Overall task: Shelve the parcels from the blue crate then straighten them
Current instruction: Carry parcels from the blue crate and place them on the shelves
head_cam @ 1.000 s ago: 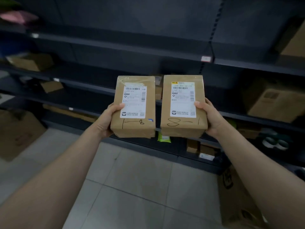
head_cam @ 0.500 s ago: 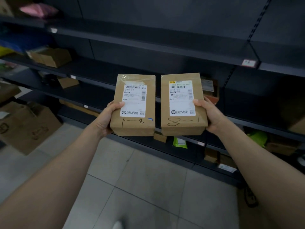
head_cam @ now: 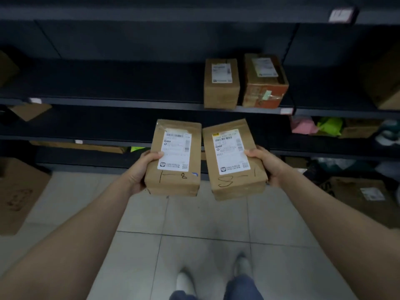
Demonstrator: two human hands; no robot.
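Head view, single entry.

Held parcels: two. Left-held parcel (head_cam: 175,156), a brown-paper box with white shipping label facing up, was gripped by the left hand (head_cam: 140,169), thumb across the label's edge and fingers curled beneath. Right-held parcel (head_cam: 233,159), the same kind, was gripped likewise by the right hand (head_cam: 266,165), and tilted slightly outward. Both were carried side by side, top corners almost touching, in front of the shelving. They were probably held label-up so the pen marks below each label could be read against a shelf position.

Shelved parcels: two on the middle shelf (head_cam: 129,103). A plain brown parcel (head_cam: 221,83) and a taped orange-brown parcel (head_cam: 265,81) stood just beside each other at the shelf's front edge, labels up, apparently a started row. The shelf stretch to their left was bare, a likely spot for the held pair.

Blue crate: not in view.

Other stock: one pink bag (head_cam: 303,124) and one green bag (head_cam: 329,126) on a lower shelf, right. Floor cartons: two, a left carton (head_cam: 19,195) and a right carton (head_cam: 363,195), on the tiled floor (head_cam: 205,213).

Task stage, judged: carrying to shelf, straightening not yet begun.
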